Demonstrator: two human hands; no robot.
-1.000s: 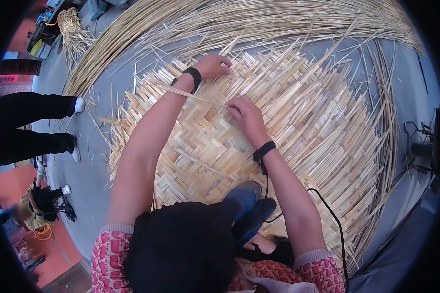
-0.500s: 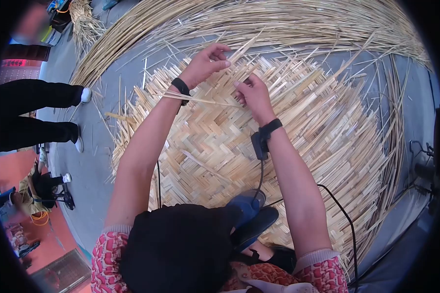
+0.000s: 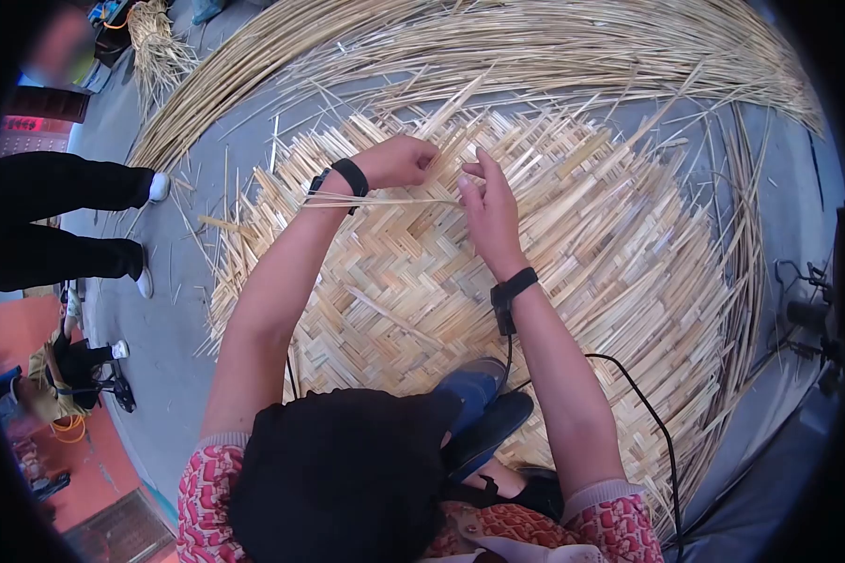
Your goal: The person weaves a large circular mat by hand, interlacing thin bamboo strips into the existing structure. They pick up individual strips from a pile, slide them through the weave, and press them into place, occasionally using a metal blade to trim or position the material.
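Note:
A herringbone-woven mat of pale split reed or straw strips lies on the floor beneath both hands, its loose strip ends sticking out around the edge. My left hand is curled low over the far part of the weave, next to strips that stand up there; whatever its fingers grip is hidden. To its right, my right hand has its thumb and fingers bent around the end of a few thin strips. These strips run left from it across my left wrist, in front of a black wristband.
Long loose reed stalks lie in a broad band behind the mat, with more along its right side. My blue shoes rest on the mat's near part. A black cable trails on the right. A person in black trousers stands at left.
My left hand has moved slightly down, its fingers going from spread to curled. My right hand has turned more upright and moved slightly down, with its index finger raised.

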